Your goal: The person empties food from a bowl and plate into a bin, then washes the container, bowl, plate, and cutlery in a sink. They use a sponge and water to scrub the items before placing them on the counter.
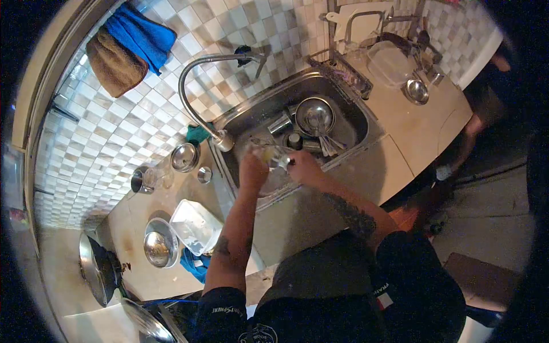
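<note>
Both of my hands are over the near left part of the metal sink [366, 123]. The fingers of my left hand [253, 170] are closed, with a small yellowish patch beside them that is too blurred to name. My right hand [306, 168] is closed around a clear drinking glass [279, 159], which lies between the two hands. Beyond them in the sink are a steel bowl [314, 116], a metal cup [281, 124] lying on its side, and several spoons and forks [329, 146]. A flexible faucet [182, 86] arches over the left side.
On the left counter are a white plastic tub [196, 227], a bowl [160, 243], a metal lid [185, 157] and a pan [97, 268]. A clear container [389, 64] and a ladle [416, 91] lie on the right counter. Another person's limb [473, 126] shows at far right.
</note>
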`<state>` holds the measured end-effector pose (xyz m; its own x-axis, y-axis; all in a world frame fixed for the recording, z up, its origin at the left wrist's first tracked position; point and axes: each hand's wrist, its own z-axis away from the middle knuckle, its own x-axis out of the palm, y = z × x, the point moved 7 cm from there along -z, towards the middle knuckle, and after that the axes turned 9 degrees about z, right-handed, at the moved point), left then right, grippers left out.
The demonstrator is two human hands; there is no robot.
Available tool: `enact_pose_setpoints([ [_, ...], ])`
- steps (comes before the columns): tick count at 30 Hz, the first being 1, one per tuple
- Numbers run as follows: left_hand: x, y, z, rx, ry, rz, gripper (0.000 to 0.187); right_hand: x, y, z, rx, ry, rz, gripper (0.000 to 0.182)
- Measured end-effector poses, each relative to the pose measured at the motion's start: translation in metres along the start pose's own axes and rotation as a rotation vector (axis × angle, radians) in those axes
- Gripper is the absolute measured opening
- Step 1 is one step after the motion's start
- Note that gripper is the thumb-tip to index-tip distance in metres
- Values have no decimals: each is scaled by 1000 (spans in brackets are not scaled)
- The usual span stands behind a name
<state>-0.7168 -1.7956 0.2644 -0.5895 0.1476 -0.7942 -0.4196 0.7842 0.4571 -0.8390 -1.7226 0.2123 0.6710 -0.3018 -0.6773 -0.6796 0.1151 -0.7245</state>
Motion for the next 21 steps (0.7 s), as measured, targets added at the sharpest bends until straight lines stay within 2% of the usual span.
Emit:
enact_pose_setpoints([
  [2,-10,6,-8,83,-89,-147,19,-3,-12,4,-100,16,94,15],
  [4,37,-49,19,-6,-134,-46,23,-8,-17,4,-53,43,61,22],
  [5,40,-64,25,-56,-181,-57,26,-9,-19,5,-23,60,42,26],
  [8,7,-84,17,-184,-307,-145,36,-10,-26,11,-25,-98,20,47],
  [11,-34,-87,15,-229,-236,0,50,-22,-23,14,-82,112,-50,49],
  [13,-18,-90,42,-44,-320,-259,56,-17,-20,15,-32,80,-119,48],
  [16,22,-109,78,-374,26,489,61,-24,-31,14,-6,-27,-134,44],
  [17,32,-80,77,-501,109,577,59,-26,-37,11,-16,-79,-120,43],
  [20,20,-31,70,-819,218,815,51,-23,-35,12,9,-33,-133,28],
  [21,25,-38,65,-356,105,301,47,-22,-38,13,-8,-68,-123,27],
])
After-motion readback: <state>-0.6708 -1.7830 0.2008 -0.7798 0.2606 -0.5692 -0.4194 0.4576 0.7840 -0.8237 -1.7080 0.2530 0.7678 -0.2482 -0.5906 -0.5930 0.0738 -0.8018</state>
